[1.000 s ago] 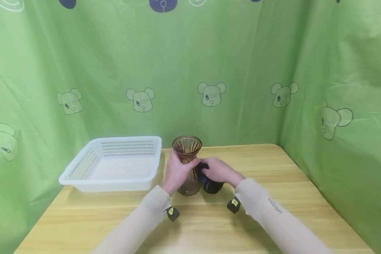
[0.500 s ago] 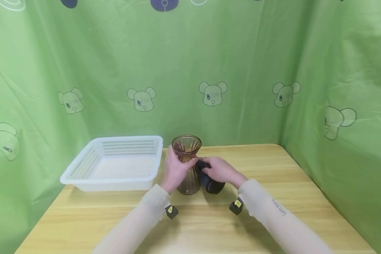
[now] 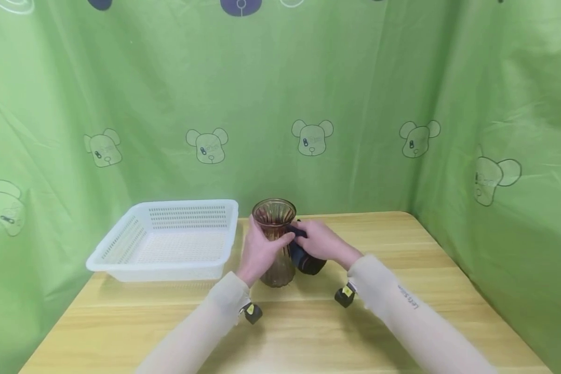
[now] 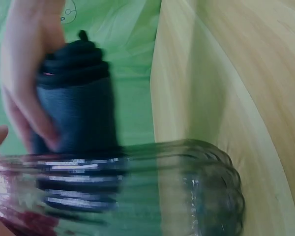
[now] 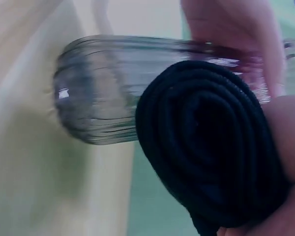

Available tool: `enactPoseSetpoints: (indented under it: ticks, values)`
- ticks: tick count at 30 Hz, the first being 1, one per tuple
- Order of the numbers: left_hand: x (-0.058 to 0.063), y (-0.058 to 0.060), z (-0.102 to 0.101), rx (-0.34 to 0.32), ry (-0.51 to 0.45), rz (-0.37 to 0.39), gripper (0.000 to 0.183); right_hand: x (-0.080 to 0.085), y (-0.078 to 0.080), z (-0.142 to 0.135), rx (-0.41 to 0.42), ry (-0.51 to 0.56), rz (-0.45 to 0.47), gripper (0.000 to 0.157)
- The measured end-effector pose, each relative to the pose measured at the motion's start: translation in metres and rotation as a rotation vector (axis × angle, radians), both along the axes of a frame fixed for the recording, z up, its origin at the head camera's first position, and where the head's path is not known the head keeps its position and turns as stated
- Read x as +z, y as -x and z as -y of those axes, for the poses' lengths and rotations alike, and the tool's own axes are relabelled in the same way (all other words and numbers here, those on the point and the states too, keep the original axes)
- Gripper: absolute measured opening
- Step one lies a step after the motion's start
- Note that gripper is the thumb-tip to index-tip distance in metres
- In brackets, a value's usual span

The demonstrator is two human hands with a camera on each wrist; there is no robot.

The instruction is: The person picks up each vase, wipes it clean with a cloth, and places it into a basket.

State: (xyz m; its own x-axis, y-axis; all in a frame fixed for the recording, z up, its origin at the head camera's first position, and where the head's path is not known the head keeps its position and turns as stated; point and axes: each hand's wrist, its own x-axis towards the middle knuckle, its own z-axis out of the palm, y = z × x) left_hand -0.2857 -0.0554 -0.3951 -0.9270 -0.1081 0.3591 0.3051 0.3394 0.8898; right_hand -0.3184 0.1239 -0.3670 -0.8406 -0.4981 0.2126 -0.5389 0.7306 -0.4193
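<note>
A ribbed, tinted glass vase [image 3: 278,272] with a flared rim stands upright on the table. My left hand [image 3: 257,252] grips its neck from the left, thumb across the front. On the other side my right hand [image 3: 323,241] holds a roll of dark cloth [image 3: 309,262], slanted close beside the vase with its lower end above the tabletop. Coiled layers show at the end of the cloth roll [image 5: 206,142] in the right wrist view. From the left wrist, the vase [image 4: 201,196] overlaps the roll's upper part, which shows through the glass.
To the left on the wooden table [image 3: 299,332] sits a white plastic basket [image 3: 159,268] with slotted walls. A green curtain [image 3: 262,104] printed with bear heads hangs behind the table and along its right side.
My right hand has risen slightly with the cloth roll, whose lower end now sits higher beside the vase. The left hand and the vase have stayed in place.
</note>
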Motion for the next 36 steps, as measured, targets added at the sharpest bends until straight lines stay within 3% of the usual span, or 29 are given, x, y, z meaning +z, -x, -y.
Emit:
enactPoseSetpoints:
  ticks: [5, 9, 12, 17, 25, 28, 31, 36]
  values:
    - [0.001, 0.002, -0.001, 0.004, -0.027, -0.010, 0.090, -0.027, -0.001, 0.002, -0.024, -0.063, 0.080, 0.048]
    - [0.002, 0.003, -0.001, 0.017, -0.020, -0.014, 0.088, -0.046, -0.001, 0.000, -0.032, -0.114, 0.137, 0.051]
    - [0.003, 0.004, 0.000, 0.035, 0.014, -0.020, 0.088, -0.051, -0.001, -0.002, -0.046, -0.107, 0.149, 0.051]
    - [0.004, 0.002, 0.002, 0.051, 0.016, 0.021, 0.092, -0.040, -0.004, -0.006, -0.053, -0.058, 0.113, 0.049]
    - [0.004, 0.000, 0.001, 0.038, 0.027, 0.039, 0.087, 0.003, -0.009, -0.007, -0.045, 0.079, 0.044, 0.048]
    - [0.003, 0.000, 0.001, 0.037, 0.039, 0.038, 0.086, 0.012, -0.010, -0.005, -0.040, 0.112, 0.025, 0.048]
    - [0.001, 0.000, 0.000, 0.034, 0.036, 0.031, 0.082, 0.008, -0.009, -0.004, -0.026, 0.121, 0.031, 0.048]
    - [-0.003, -0.001, -0.003, 0.026, -0.008, 0.011, 0.081, -0.017, -0.006, -0.003, -0.020, 0.067, 0.094, 0.048]
